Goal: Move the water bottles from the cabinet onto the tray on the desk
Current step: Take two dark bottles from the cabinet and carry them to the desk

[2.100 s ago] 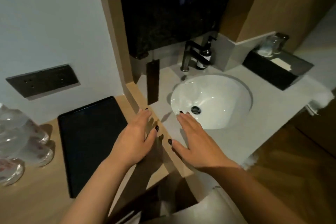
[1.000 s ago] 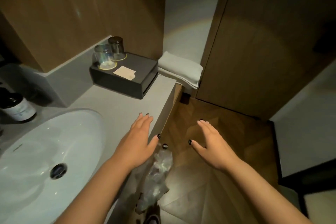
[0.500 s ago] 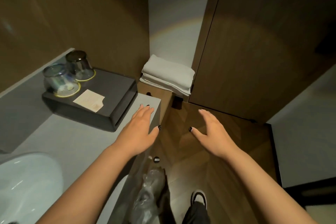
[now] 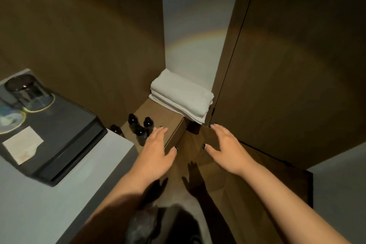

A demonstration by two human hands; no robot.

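Both my hands are stretched out in front of me, palms down, fingers spread, holding nothing. My left hand [image 4: 156, 149] hovers over the corner of a low wooden ledge [image 4: 158, 114], just right of several small dark bottles [image 4: 139, 127] standing there. My right hand [image 4: 225, 149] floats above the wooden floor, in front of a tall brown cabinet door [image 4: 297, 61] that is closed. No water bottles and no desk tray are in view.
A grey counter [image 4: 59, 190] runs along the left, carrying a black box [image 4: 65, 136] with upturned glasses [image 4: 27, 93] and a paper card. Folded white towels [image 4: 182, 97] lie on the ledge by the wall. A dark bin sits at the bottom.
My view has swung right, away from the desk tray and the sink, toward the cabinet door and the ledge. Both hands stayed open and held out, reaching slightly farther forward.
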